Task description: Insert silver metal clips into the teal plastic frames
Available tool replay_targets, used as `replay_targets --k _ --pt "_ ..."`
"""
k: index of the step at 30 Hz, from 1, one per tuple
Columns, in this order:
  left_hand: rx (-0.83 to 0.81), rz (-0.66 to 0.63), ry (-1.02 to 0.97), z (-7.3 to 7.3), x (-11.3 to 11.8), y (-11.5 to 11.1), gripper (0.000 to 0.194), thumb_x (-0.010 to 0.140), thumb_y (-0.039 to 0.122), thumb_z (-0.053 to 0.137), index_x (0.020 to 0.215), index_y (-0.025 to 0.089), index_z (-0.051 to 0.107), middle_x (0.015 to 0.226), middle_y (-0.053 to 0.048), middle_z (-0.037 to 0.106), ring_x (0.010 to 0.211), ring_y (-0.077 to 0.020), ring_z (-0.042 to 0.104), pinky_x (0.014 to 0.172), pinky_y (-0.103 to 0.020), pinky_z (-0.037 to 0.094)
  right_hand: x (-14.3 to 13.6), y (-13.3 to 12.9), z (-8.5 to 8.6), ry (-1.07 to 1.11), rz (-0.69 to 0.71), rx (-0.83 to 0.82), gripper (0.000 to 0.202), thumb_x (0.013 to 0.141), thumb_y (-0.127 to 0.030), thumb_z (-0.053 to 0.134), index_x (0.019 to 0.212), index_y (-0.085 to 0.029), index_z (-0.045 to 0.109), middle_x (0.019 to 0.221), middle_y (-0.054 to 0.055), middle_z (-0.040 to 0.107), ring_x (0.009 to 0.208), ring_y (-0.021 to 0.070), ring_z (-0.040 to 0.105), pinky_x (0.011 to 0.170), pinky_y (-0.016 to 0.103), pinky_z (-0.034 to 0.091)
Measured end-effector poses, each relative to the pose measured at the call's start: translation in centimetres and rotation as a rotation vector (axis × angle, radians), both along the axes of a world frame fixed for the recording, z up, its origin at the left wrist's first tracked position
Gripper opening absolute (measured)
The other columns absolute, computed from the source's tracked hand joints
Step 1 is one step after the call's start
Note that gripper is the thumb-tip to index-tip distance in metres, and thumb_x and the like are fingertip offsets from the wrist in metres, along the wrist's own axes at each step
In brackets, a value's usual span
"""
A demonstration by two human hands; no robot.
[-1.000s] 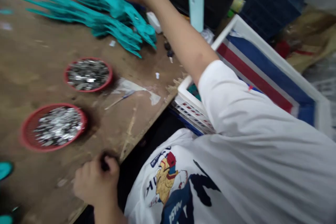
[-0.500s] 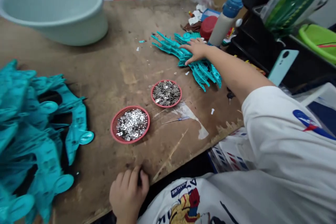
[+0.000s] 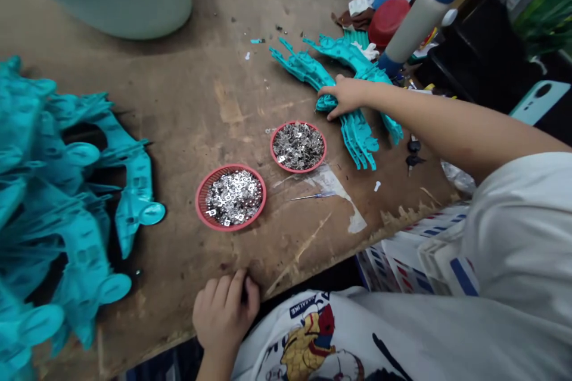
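My right hand (image 3: 346,96) is wrapped round the middle of a stack of turquoise plastic parts (image 3: 360,137) at the right of the table, thumb on the near side. A second stack of the same turquoise parts (image 3: 342,50) lies just behind it. My left hand (image 3: 226,309) rests on the table's near edge, its fingers curled in and nothing visible in it. Two red baskets stand between the hands: the nearer basket (image 3: 201,209) holds shiny small metal pieces (image 3: 235,197), the farther basket (image 3: 298,170) duller metal pieces (image 3: 298,146).
A large heap of turquoise plastic parts (image 3: 84,238) covers the left side. A pale basin (image 3: 134,6) stands at the back left. A thin screwdriver-like tool (image 3: 313,196) lies beside the farther basket. Keys (image 3: 414,155), a bottle (image 3: 417,24) and a red bowl (image 3: 388,21) are at the right.
My right hand has gone from spread fingers over the turquoise parts to a grip round one stack, which now lies apart from the other. The view has tilted down; my left hand stays put.
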State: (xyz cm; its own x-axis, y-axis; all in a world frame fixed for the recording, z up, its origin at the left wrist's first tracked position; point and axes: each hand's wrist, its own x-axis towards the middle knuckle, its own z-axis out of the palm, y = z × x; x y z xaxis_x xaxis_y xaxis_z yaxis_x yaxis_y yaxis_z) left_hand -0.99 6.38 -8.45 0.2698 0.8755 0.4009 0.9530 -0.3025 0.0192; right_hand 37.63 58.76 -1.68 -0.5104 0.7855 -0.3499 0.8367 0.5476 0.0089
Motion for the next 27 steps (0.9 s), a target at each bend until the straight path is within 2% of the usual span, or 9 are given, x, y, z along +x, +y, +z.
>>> replay_targets --k 5,8,11,15,19,21,23,25,27 --pt "-0.004 0.017 0.007 -0.4 -0.2 -0.4 0.018 0.102 0.024 0.079 0.119 0.020 0.073 0.082 -0.003 0.073 0.077 -0.0243 0.062 0.071 -0.040 0.039 0.1 0.1 1.5 0.044 0.000 0.074 0.106 0.093 -0.082 0.092 0.174 -0.021 0.064 0.140 0.020 0.079 0.137 0.0469 0.069 0.123 0.057 0.051" --pt "-0.004 0.021 -0.001 -0.3 0.0 -0.2 0.017 0.102 0.025 0.078 0.118 0.020 0.074 0.083 -0.003 0.074 0.076 -0.0238 0.062 0.071 -0.039 0.039 0.0 1.0 1.7 0.081 0.018 0.173 0.102 0.090 -0.086 0.091 0.169 -0.024 0.071 0.135 0.018 0.081 0.141 0.0492 0.065 0.130 0.063 0.046" --pt "0.020 0.032 -0.006 0.4 0.5 0.2 0.012 0.104 0.022 0.077 0.115 0.019 0.073 0.081 -0.003 0.072 0.076 -0.0247 0.060 0.070 -0.039 0.039 -0.5 1.1 1.2 0.020 0.054 0.171 0.102 0.087 -0.089 0.092 0.166 -0.028 0.073 0.135 0.017 0.081 0.145 0.0508 0.062 0.132 0.068 0.044" --pt "0.035 0.044 0.003 1.0 1.1 0.6 0.007 0.106 0.021 0.075 0.112 0.019 0.073 0.079 -0.003 0.069 0.077 -0.0255 0.058 0.070 -0.040 0.038 -1.2 0.3 -0.1 0.013 0.020 0.074 0.109 0.078 -0.090 0.099 0.160 -0.022 0.077 0.140 0.018 0.078 0.147 0.0490 0.060 0.126 0.057 0.049" --pt "0.046 0.048 -0.001 0.4 0.8 0.3 0.007 0.104 0.022 0.076 0.111 0.019 0.074 0.080 -0.003 0.070 0.077 -0.0253 0.059 0.071 -0.040 0.037 -1.2 0.4 -1.0 -0.004 -0.004 0.043 0.110 0.076 -0.087 0.102 0.156 -0.016 0.079 0.147 0.019 0.073 0.145 0.0466 0.061 0.117 0.048 0.054" --pt "0.042 0.034 -0.017 -0.1 0.5 0.1 0.009 0.103 0.023 0.077 0.111 0.020 0.076 0.080 -0.003 0.070 0.076 -0.0249 0.060 0.071 -0.039 0.036 -1.1 1.0 -1.2 0.001 0.007 0.042 0.102 0.077 -0.083 0.103 0.150 -0.014 0.082 0.144 0.018 0.075 0.134 0.0404 0.068 0.110 0.044 0.056" --pt "0.030 0.032 -0.038 -0.5 0.3 0.0 0.009 0.102 0.023 0.078 0.110 0.020 0.078 0.079 -0.003 0.071 0.077 -0.0249 0.060 0.071 -0.039 0.034 -1.1 1.5 -1.2 0.026 0.047 0.062 0.085 0.088 -0.080 0.096 0.135 -0.010 0.087 0.130 0.014 0.079 0.121 0.0257 0.071 0.107 0.036 0.053" --pt "0.026 0.051 -0.051 -0.7 0.3 -0.1 0.006 0.102 0.022 0.077 0.108 0.020 0.079 0.079 -0.004 0.071 0.078 -0.0254 0.060 0.071 -0.039 0.032 -1.4 1.6 -0.9 0.028 0.074 0.097 0.072 0.098 -0.075 0.085 0.118 -0.006 0.088 0.115 0.008 0.081 0.109 0.0124 0.068 0.103 0.028 0.048" --pt "0.043 0.069 -0.041 -0.5 0.5 0.0 0.005 0.103 0.022 0.076 0.106 0.019 0.079 0.078 -0.004 0.070 0.078 -0.0259 0.059 0.072 -0.040 0.032 -1.8 1.0 0.0 0.005 0.062 0.134 0.062 0.098 -0.067 0.089 0.109 -0.006 0.086 0.112 0.006 0.080 0.105 0.0087 0.065 0.101 0.025 0.047"
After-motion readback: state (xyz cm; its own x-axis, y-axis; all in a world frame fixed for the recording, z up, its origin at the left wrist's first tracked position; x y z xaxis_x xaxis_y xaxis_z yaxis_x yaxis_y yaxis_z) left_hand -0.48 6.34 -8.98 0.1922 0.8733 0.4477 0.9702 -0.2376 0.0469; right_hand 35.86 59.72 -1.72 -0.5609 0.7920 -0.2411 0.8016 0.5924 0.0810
